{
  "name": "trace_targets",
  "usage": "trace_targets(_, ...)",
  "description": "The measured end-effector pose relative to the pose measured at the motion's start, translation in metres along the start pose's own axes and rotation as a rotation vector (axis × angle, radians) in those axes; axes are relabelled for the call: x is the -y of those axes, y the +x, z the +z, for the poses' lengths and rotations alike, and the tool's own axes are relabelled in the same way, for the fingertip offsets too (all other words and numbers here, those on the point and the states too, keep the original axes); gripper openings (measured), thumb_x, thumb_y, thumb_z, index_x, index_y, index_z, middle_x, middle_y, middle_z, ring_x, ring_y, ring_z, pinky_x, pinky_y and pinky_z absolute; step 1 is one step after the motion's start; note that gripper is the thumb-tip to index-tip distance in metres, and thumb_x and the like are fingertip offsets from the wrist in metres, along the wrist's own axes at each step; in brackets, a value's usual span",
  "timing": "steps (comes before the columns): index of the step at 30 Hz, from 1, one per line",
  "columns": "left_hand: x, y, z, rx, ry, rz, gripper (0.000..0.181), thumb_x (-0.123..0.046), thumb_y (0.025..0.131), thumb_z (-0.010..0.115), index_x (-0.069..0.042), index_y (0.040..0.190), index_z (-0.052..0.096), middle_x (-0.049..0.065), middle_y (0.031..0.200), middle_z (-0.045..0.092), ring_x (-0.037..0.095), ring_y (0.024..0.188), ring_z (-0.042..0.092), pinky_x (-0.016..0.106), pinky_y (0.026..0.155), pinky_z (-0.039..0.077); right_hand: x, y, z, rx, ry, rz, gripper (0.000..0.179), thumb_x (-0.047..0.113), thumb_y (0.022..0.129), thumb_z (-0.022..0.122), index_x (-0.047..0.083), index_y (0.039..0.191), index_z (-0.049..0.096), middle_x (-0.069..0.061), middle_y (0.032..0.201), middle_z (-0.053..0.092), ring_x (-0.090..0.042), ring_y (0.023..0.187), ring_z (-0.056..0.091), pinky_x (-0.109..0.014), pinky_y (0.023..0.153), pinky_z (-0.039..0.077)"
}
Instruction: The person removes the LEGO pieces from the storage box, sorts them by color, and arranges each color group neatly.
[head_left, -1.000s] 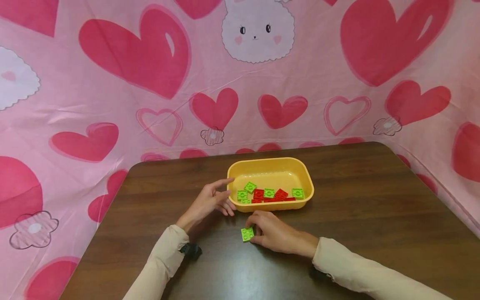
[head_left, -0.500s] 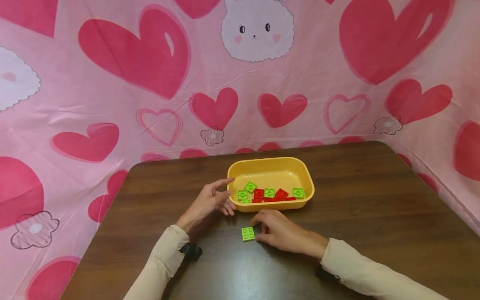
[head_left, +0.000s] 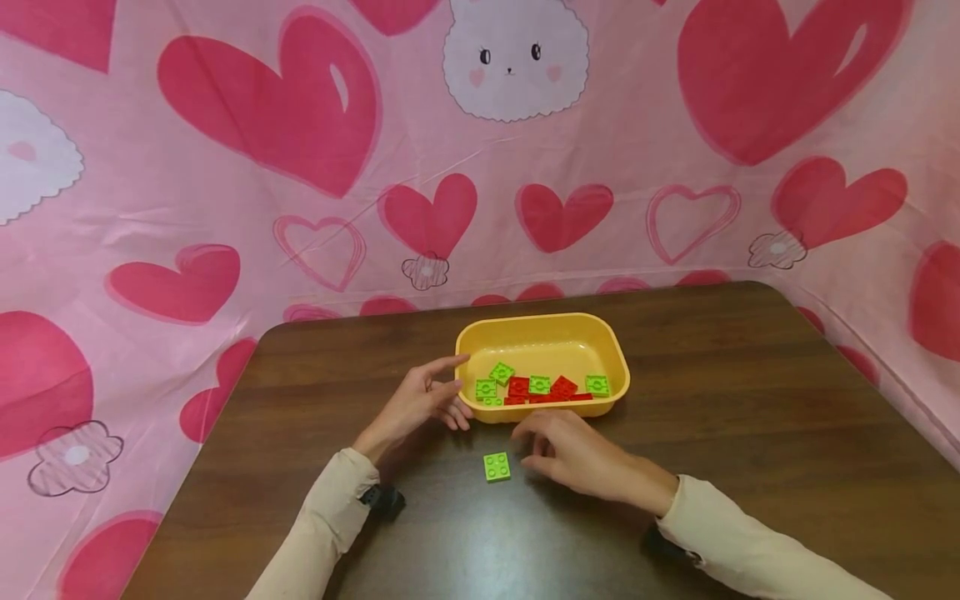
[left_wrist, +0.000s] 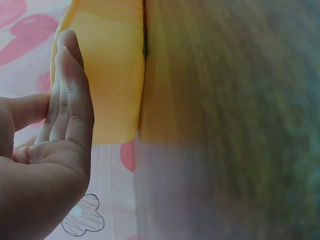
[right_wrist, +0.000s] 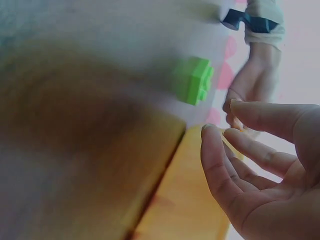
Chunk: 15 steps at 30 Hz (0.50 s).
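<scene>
A flat square green toy brick (head_left: 497,467) with studs up lies on the table in front of the yellow tub (head_left: 525,332). Just right of that brick hovers my right hand (head_left: 576,454), its fingers loosely bent with nothing between them. In the right wrist view a gap separates the thumb and fingers from the green brick (right_wrist: 200,81). My left hand (head_left: 412,407) rests at the tub's left end, fingers extended along the wall and thumb outward. In the left wrist view that hand (left_wrist: 60,145) lies against the tub's side (left_wrist: 110,75) and holds nothing.
Inside the tub, along its near side, lie several green bricks (head_left: 539,384) and red bricks (head_left: 517,387). The brown wooden table (head_left: 712,392) extends around it. A pink heart-patterned cloth (head_left: 637,100) hangs behind the table.
My right hand has let go of the green brick and drawn back to the right. The brick stays on the table. My left hand has kept its place at the tub.
</scene>
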<state>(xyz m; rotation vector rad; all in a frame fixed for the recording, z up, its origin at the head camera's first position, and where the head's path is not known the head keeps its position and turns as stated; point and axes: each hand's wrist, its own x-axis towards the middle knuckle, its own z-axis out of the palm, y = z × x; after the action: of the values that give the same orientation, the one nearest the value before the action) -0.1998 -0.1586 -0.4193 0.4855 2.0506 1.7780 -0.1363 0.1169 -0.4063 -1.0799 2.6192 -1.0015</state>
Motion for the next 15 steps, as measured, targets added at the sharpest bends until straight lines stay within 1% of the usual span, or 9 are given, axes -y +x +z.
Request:
trace_targets(7,0.001,0.000,0.001,0.001,-0.007,0.007,0.051,-0.005,0.104,0.050,-0.006,0.153,0.036,0.023,0.086,0.073,0.031,0.070,0.073,0.038,0.065,0.061,0.001,-0.005,-0.016,-0.076,-0.015,0.017,0.024,0.010,0.086,0.078,0.005,0.109,0.071,0.000,0.091,0.068,-0.008,0.076,0.057,-0.027,0.069,0.054)
trace_targets(12,0.002,0.000,0.001,-0.002,-0.016,0.004,0.051,-0.006,0.104,0.050,-0.006,0.153,0.036,0.021,0.085,0.073,0.031,0.070,0.073,0.038,0.065,0.061,-0.001,-0.009,-0.026,-0.123,-0.018,0.036,0.024,0.009,0.085,0.079,0.006,0.107,0.072,0.006,0.087,0.065,-0.007,0.076,0.057,-0.031,0.070,0.055)
trace_targets(15,0.002,0.000,0.001,-0.002,-0.022,-0.001,0.051,-0.006,0.104,0.050,-0.005,0.152,0.036,0.022,0.086,0.073,0.030,0.070,0.073,0.039,0.066,0.061,-0.004,-0.009,-0.031,-0.155,-0.020,0.027,0.023,0.009,0.085,0.079,0.004,0.106,0.072,0.003,0.089,0.066,-0.007,0.076,0.058,-0.031,0.069,0.057)
